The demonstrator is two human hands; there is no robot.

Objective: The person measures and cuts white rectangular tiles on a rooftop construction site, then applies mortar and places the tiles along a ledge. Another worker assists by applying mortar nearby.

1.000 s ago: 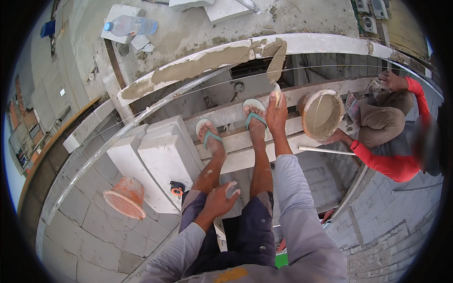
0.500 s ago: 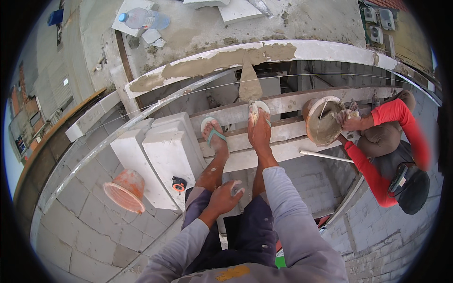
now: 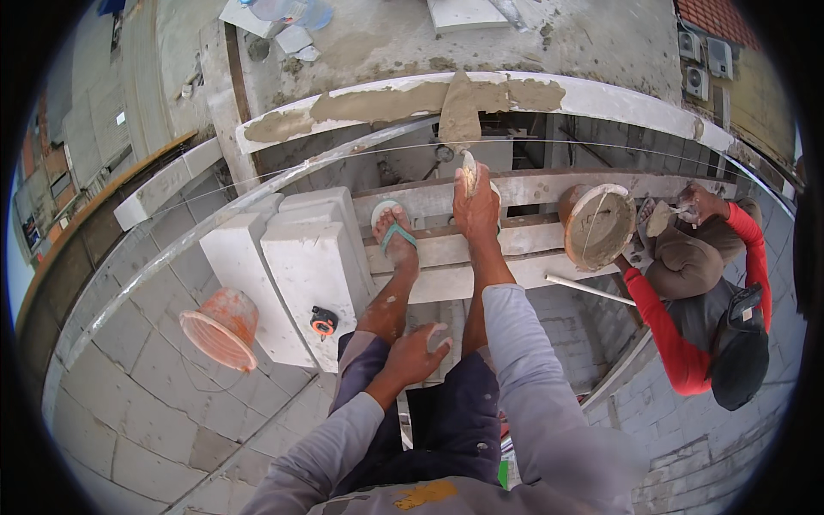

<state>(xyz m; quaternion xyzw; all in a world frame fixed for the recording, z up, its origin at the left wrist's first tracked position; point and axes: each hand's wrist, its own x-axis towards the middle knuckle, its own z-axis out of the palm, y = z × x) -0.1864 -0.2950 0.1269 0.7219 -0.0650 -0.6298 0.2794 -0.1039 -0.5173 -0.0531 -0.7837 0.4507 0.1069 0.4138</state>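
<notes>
A black-and-orange tape measure (image 3: pixel 324 322) rests on stacked smooth white rectangular blocks (image 3: pixel 302 257), near a mortar-smeared orange plastic bucket (image 3: pixel 221 324). A clear plastic bottle (image 3: pixel 296 12) lies at the upper edge of the view, while a slim white pipe (image 3: pixel 588 289) juts out at right. Beyond, three boxy white air-conditioning units (image 3: pixel 719 58) stand below a red tiled roof (image 3: pixel 723 19).

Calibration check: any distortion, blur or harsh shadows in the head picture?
Head view: long white block row bows, likely fisheye distortion; black rim encloses the picture; light looks soft, no harsh shadows; grey mortar-coated trowel fairly sharp; person's light-grey fabric right sleeve smudged low down.
</notes>
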